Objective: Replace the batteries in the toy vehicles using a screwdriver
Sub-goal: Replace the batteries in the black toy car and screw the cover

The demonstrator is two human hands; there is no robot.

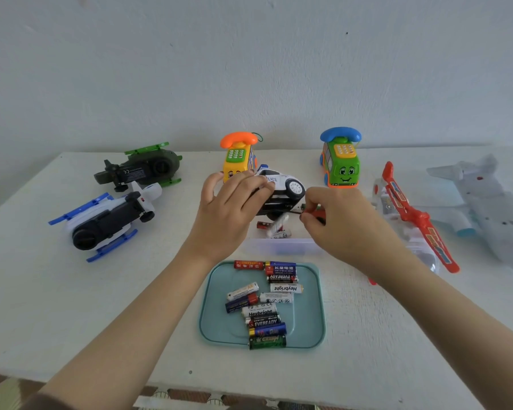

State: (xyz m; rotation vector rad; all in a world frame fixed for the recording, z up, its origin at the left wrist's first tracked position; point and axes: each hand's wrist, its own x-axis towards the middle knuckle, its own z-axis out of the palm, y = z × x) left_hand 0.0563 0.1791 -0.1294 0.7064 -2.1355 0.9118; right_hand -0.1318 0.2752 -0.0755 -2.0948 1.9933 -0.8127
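At the centre of the frame the left hand (231,208) grasps a white police toy car (285,184), fingers curled over its body. The car is tipped onto its side, so one wheel faces the camera and the dark underside faces down and to the right. Just right of it, the right hand (338,223) is clenched around a screwdriver (311,213) with a red and black handle. The shaft points left at the car's underside; whether the tip sits in a screw cannot be told.

Directly below the car a clear plastic box (279,247) stands on the white desk (71,306), with a few loose batteries (276,227) inside. Lower centre, a teal tray (214,321) carries a scattered heap of AA batteries (264,309) of mixed brands.

At upper left a dark green helicopter (142,167) lies upside down. A blue and white helicopter (110,220) lies just below it, also belly up. Behind the hands stand a yellow phone car (239,156) with an orange handset and a green phone car (341,164) with a blue handset. At right lie a red and white helicopter (412,217) and a pale grey plane (486,202).
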